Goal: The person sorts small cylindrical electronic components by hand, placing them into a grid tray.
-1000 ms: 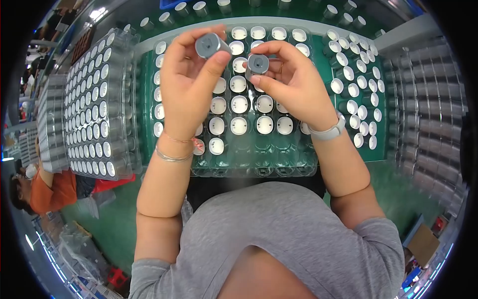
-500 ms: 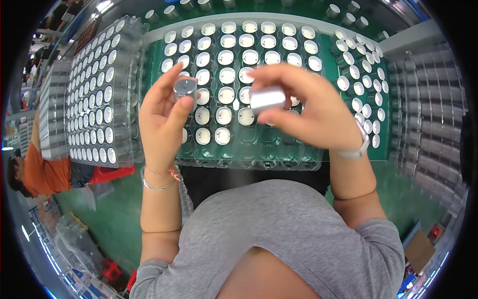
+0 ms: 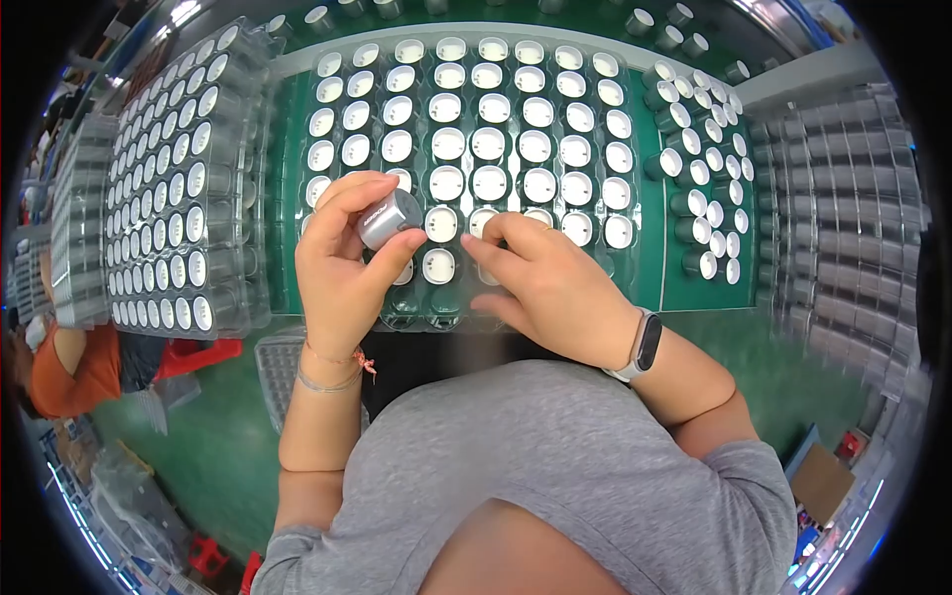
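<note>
**My left hand [image 3: 342,243] is gripping a grey cylinder [image 3: 385,221] over a clear tray [image 3: 423,308]**

I am pinching the cylinder between my left thumb and fingers; it is tilting above the tray's near left part, its grey end facing right. My right hand [image 3: 557,290] is hovering at the near rows, thumb and fingers apart around a partly hidden white-topped cylinder [image 3: 486,275]; I cannot tell whether they are touching it. Rows of white-topped cylinders [image 3: 488,144] are filling much of the tray, which is resting on a green tabletop [image 3: 709,296]. Loose cylinders [image 3: 699,173] are crowding to the right. A filled tray [image 3: 236,223] is standing on the left. My right wrist is wearing a band [image 3: 649,342].
</note>
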Demonstrator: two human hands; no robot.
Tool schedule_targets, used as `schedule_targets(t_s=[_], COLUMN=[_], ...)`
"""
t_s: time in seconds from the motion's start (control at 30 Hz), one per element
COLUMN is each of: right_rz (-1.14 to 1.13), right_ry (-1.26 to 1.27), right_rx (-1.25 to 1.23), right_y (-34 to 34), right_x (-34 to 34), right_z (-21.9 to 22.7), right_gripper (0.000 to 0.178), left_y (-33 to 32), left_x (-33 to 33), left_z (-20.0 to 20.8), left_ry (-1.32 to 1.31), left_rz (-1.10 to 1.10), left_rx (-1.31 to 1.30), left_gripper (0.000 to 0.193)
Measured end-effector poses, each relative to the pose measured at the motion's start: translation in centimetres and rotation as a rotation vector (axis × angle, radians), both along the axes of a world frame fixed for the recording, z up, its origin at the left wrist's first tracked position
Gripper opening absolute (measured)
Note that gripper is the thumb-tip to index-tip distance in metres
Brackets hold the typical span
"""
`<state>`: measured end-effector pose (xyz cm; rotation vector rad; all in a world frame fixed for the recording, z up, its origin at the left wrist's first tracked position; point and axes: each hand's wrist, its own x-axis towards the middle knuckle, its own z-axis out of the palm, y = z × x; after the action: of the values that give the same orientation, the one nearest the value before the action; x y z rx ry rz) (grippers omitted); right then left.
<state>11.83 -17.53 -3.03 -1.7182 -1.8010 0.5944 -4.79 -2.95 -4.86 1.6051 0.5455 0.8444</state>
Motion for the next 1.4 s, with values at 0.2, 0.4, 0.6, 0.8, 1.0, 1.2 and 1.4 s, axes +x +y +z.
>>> schedule_targets(t_s=[0.2, 0.4, 0.6, 0.8, 1.0, 1.2, 1.4], right_rz=[0.031, -0.14, -0.15, -0.246, -0.21, -0.165, -0.367], right_ry=[-0.201, -0.198, 0.337, 0.404, 0.658, 1.182, 1.09], right_rx=[-0.035, 0.144, 0.16, 0.007, -0.166, -0.125, -0.146], right_y=[-1.3, -1.4, -0.4, -0.5, -1.2, -1.3, -1.8], right_x=[0.4, 1.1, 0.7, 0.2, 1.7, 2.2, 2.3], right_z=[1.0, 1.8, 1.6, 1.1, 0.7, 1.0, 1.0], right_gripper=[0.066, 0.068, 0.059, 0.054, 0.048, 0.05, 0.038], left_y=[-0.4, -1.9, -2.9, -3.6, -3.3, -3.1, -4.1], left_x=[-0.3, 0.7, 1.7, 2.6, 2.8, 3.5, 3.8], left_z=[0.2, 0.8, 1.3, 1.6, 1.8, 2.1, 1.5], left_ry=[0.064, 0.101, 0.185, 0.185, 0.167, 0.182, 0.136], left_rz=[-0.027, -0.03, -0.071, -0.179, -0.279, -0.329, -0.089], left_rx=[0.046, -0.052, 0.355, 0.605, 0.513, 0.458, 0.453], left_gripper=[0.044, 0.053, 0.065, 0.071, 0.059, 0.047, 0.035])
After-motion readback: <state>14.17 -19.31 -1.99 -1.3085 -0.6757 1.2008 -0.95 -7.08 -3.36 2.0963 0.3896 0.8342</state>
